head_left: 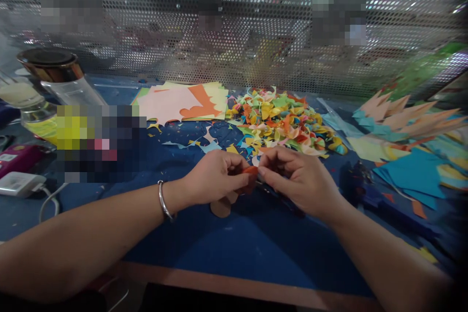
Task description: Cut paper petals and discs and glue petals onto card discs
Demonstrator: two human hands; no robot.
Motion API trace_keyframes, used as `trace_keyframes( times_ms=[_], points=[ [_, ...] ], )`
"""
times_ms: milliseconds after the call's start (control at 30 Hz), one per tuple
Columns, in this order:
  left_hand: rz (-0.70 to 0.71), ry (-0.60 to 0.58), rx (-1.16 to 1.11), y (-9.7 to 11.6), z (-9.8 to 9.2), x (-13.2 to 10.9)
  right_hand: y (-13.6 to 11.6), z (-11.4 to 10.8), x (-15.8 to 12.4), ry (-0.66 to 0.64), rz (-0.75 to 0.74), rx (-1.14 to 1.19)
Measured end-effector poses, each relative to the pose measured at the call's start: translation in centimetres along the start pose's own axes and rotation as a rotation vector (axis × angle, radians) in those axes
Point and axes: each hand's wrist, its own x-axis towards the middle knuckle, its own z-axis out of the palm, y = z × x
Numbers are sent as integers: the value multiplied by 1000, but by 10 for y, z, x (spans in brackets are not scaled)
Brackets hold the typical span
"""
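Orange paper piece sits between the two hands, over the near-middle of the blue work surface; small, thin, looks bent, outline mostly hidden by fingers. Left hand pinches it, thumb against curled fingers, grip narrow; smooth silvery bangle around that wrist. Right hand has thumb and fingers drawn close at the paper's right edge; can't tell whether they clamp it too. Tan round-edged piece shows just under the left hand; can't tell if held or lying. Something dark below the right hand, too shadowed to identify. Beyond the hands: loose heap of curled paper bits, cupped and crinkled, yellow, orange, green, pink. Left of it, flat sheet stack, pink and orange on top, with scalloped cut edges. Jagged offcuts scattered in front. Right side: pointed, folded peach paper spikes, flat blue sheets fanned slightly, dark blue tool lying near the right forearm. Far left: clear jar with dark, glossy lid, white plastic block with cable. Perforated metal screen runs along the back, round holes.
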Motion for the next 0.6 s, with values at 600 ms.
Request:
trace_keyframes(
  times_ms=[600],
  points=[
    [-106,1,-141,-1,-2,1,3,-5,2,-125,34,10]
  ],
)
